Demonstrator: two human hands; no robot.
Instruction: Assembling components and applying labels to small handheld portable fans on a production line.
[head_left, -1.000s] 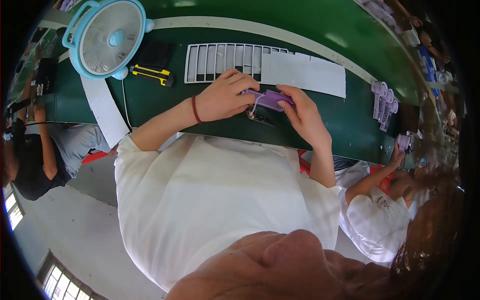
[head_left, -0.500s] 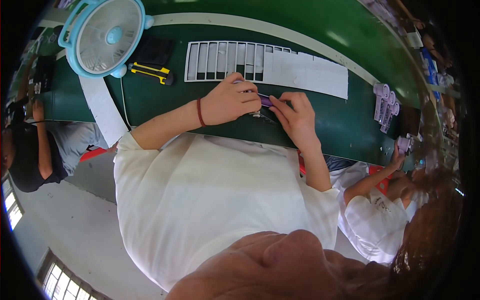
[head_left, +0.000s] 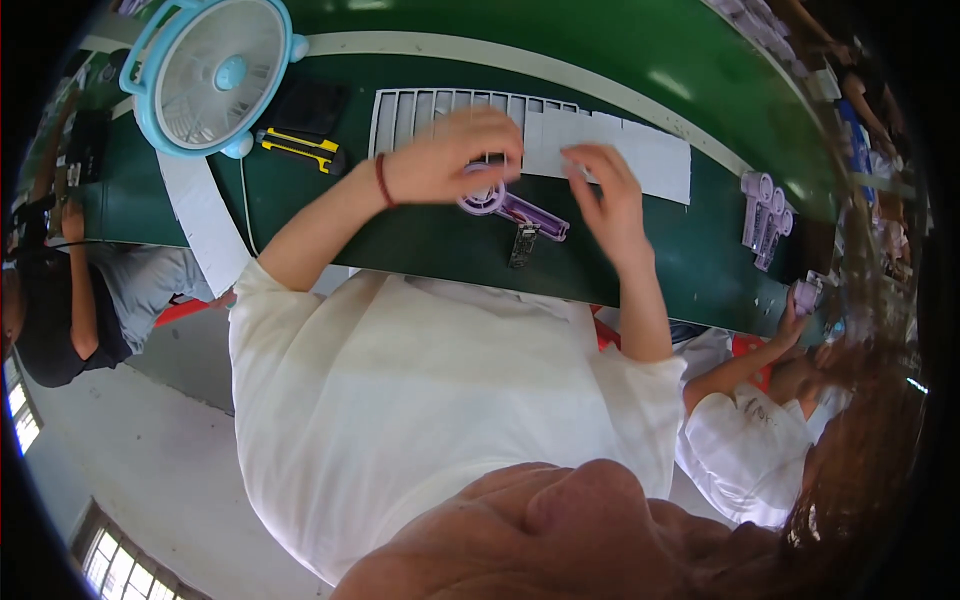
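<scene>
Setting: a long green workbench [head_left: 430, 235] in a workshop, seen from above the worker's head; pale floor below, other workers seated to either side.
Worker: white shirt, both forearms reaching up from the body to the bench.
Circuit board: a small dark circuit board [head_left: 523, 244] lies on the green top, nearest the worker, just below the purple piece.
Purple part: a lilac plastic part [head_left: 512, 206], round-headed with a straight handle, lies flat on the bench between the hands; its long axis runs from upper left to lower right, round head toward the left hand, handle end pointing at the right wrist.
Left hand: the left hand [head_left: 450, 155], red band on the wrist, fingers curled loosely, rests over the round head; whether it grips is unclear.
Right hand: the right hand [head_left: 605, 200] hovers open, fingers spread, just beside the handle end, holding nothing.
Tray: a white slotted tray [head_left: 440, 105] and white sheets [head_left: 640, 155] lie beyond the hands.
Far left: yellow-and-black utility knife [head_left: 298, 148], then a light-blue desk fan [head_left: 215, 75].
Far right: a cluster of more lilac parts [head_left: 763, 210].
</scene>
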